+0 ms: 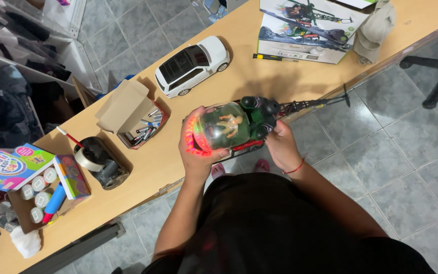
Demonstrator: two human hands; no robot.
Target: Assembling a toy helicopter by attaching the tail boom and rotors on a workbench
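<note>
Holding a green toy helicopter [244, 124] in both hands, just off the near edge of the wooden worktop [239, 76], above grey tiled floor [381, 152]. Left hand [196, 147] wraps the clear cockpit dome, fingers clamped on it, a small figure visible inside, red glow on the nose and palm. Right hand [280, 144] grips the dark body behind the dome from below, fingers closed on it; red string on the wrist. Tail boom [315, 104] runs right along the worktop's near edge, tail rotor past it, over the floor.

White toy car [192, 66] sits well behind the helicopter, mid worktop, bare wood between them. Open cardboard box [133, 114] with batteries to the left, flap up. Tape dispenser [100, 162] near the front edge, farther left. Colourful box of small pots [31, 177] at the far left end, white cloth [25, 242] by it. Helicopter packaging box [307, 30] at the back right, a screwdriver [275, 57] in front of it, folded beige cloth [376, 28] beside. Chair base [437, 71] on floor at the right.
</note>
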